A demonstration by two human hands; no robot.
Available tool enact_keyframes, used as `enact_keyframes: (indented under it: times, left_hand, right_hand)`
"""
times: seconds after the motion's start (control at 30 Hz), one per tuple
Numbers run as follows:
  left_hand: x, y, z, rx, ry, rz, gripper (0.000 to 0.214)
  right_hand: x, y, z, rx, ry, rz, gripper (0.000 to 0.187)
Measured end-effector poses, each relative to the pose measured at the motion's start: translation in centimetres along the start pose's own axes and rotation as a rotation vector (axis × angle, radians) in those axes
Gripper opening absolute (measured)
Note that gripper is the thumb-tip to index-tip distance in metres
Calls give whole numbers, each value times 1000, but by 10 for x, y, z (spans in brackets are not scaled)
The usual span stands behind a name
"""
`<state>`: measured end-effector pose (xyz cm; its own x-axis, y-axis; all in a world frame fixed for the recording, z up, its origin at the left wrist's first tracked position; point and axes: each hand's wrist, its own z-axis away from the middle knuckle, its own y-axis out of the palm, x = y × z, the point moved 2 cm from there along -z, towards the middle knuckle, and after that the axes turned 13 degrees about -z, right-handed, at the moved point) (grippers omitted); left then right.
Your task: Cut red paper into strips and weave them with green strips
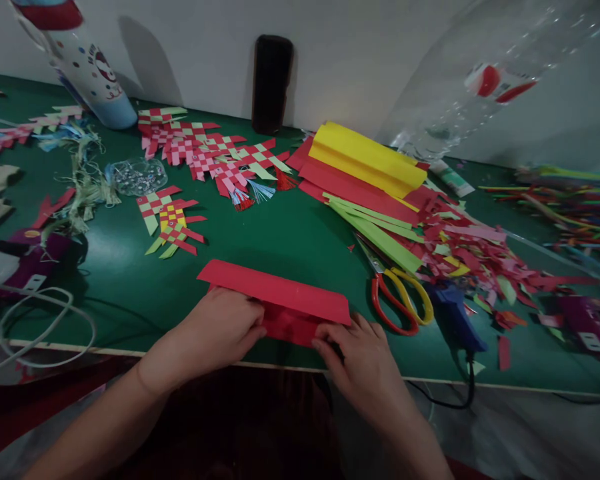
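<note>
Hands (230, 325) (357, 347) grip folded red paper (280, 290); the bottle's (83, 70) lettering (93, 55) is too small to read

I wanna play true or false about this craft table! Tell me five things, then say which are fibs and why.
1. The left hand and right hand both touch the folded red paper sheet. True.
2. The metal scissors with red and yellow handles are in the right hand. False: the scissors lie on the green tabletop.
3. The folded yellow paper lies on top of red sheets. True.
4. The black phone-like rectangle lies flat. False: it stands against the pale wall.
5. The blue tool with a black cord is left of the scissors. False: it's right of them.
</note>
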<state>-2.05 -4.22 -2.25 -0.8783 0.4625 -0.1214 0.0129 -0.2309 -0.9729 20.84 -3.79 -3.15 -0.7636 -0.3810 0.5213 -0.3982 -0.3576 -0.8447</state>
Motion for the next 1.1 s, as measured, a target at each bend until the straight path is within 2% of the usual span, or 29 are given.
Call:
enact_keyframes:
  times: [0.33,0.5,0.77,1.1]
  left_hand:
    - [-2,0,4,-33,-15,23,19]
    - [-2,4,7,-62,-28,46,21]
    - [-2,-1,12,-96,7,91,23]
    - [14,1,24,-177,-67,112,26]
  right_hand:
    - [-2,-3,2,24,24,-102,8]
    - [-2,-3,1,24,33,-102,18]
    - [1,-2,-2,58,49,-76,19]
    - [0,-1,-2,29,18,-28,17]
